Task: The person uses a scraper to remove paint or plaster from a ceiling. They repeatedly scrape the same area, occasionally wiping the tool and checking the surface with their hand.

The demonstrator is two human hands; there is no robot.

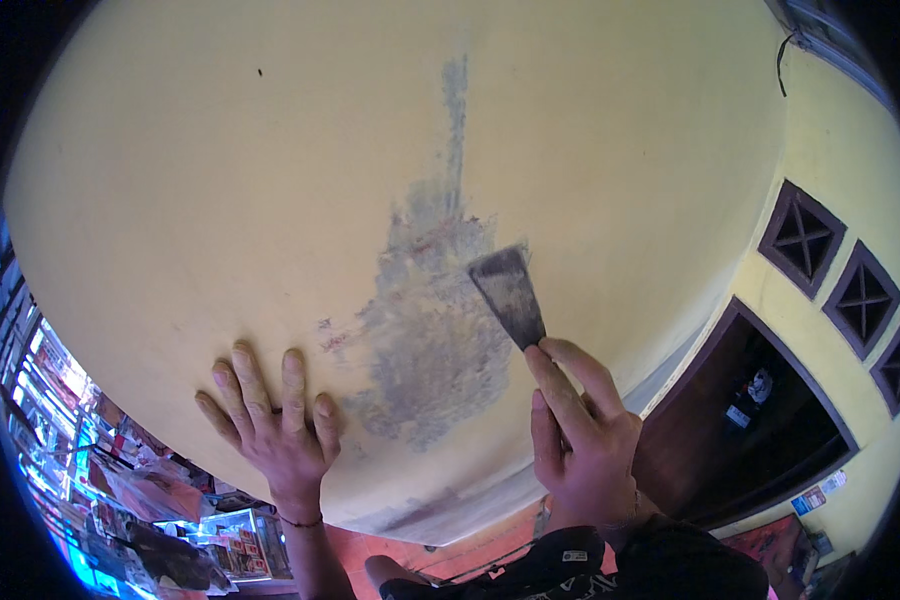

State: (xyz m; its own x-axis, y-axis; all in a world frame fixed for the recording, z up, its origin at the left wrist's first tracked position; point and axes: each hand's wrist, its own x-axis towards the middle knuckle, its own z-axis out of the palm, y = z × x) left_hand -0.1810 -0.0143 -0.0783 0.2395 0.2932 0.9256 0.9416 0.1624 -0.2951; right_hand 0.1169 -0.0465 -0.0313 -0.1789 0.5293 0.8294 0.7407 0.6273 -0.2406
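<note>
Before me rises a cream-painted wall (195,195) with a rough grey patch (435,360) on it. A narrow grey streak runs up from the patch, and small reddish spots show along its edges. My right hand (585,427) grips a putty knife (508,292); its wide, smeared blade lies over the patch's upper right edge. The knife's handle is hidden in my fingers. My left hand (281,427) rests with spread fingers on the wall, left of the patch's lower part, and holds nothing.
At the right are a dark doorway (750,427) and brown-framed vents (802,238). A glass display case (244,544) and a pinkish plastic bag (154,491) stand at lower left. Reddish floor tiles (495,544) show below. A reddish table (769,551) is at lower right.
</note>
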